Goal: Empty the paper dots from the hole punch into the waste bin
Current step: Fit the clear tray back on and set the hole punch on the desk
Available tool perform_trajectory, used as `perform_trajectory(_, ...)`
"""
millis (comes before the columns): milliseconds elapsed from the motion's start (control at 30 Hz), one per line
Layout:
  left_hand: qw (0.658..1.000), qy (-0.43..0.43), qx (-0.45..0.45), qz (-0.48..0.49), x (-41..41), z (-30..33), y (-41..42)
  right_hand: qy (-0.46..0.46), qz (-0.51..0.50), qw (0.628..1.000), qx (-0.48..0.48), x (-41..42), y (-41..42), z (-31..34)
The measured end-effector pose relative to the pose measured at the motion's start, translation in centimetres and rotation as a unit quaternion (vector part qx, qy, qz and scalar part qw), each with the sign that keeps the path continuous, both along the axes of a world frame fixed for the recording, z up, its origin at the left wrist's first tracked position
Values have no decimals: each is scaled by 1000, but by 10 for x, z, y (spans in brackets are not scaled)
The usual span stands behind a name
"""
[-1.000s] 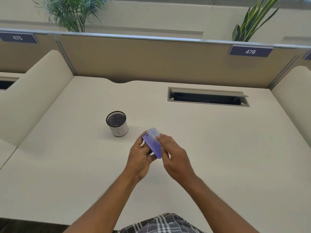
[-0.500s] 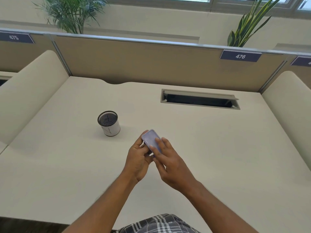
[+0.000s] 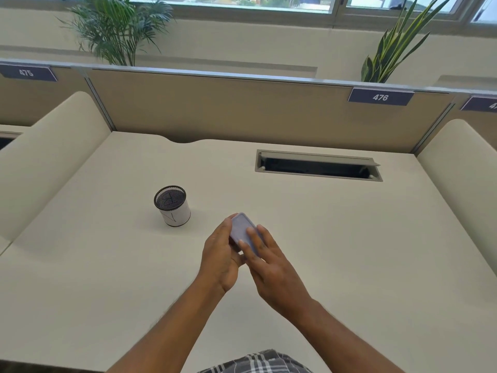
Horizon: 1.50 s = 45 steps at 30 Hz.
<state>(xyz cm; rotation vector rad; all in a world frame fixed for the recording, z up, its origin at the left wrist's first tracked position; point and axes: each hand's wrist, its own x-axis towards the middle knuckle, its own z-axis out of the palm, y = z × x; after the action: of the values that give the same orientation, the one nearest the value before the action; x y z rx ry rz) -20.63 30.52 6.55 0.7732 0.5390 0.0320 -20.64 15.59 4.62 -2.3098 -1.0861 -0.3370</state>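
My one view: head-worn wide-angle camera, looking forward and down over the cream laminate desk. My hands sit near, low centre; tan fabric partition far beyond the fingers.

One hole punch, one waste bin, two hands, two plants, three number plates.

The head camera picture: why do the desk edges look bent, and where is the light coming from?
In the head view the wide-angle lens bows the partition and desk edges; daylight enters from the windows at the top, leaving soft shadows beside the waste bin and under both hands; the purple hole punch looks slightly soft.
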Motion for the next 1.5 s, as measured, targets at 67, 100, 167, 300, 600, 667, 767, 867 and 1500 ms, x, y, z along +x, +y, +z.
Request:
perform_trajectory(67, 1000, 6, -9, 0, 2, 1, 0, -19, 0, 1000, 9, 1, 2, 0)
perform_trajectory(100, 1000, 9, -14, 0, 2, 1, -1, -29, -1, 999, 15, 2, 2, -1)
perform_trajectory(167, 1000, 16, -22, -2, 3, 1, -1, -45, -5, 999, 26, 2, 2, -1)
perform_trajectory(300, 999, 18, -26, -5, 3, 1, -1, -43, -7, 998, 35, 2, 1, -3)
perform_trajectory(600, 999, 44, -15, -10, 8, -3, 4, -23, 28, 998, 43, 16, -19, -2)
perform_trajectory(667, 998, 52, -12, -16, 9, -4, 6, -7, 49, 998, 38, 21, -24, 2)
perform_trajectory(767, 998, 62, -14, -20, 9, -4, 9, 1, 47, 998, 40, 27, -28, 8)
perform_trajectory(867, 998, 62, -14, -24, 9, -3, 9, -2, 39, 997, 62, 28, -29, 10)
perform_trajectory(1500, 994, -68, 87, -22, 6, -5, -4, 374, -169, 762, 502, 11, 1, 35)
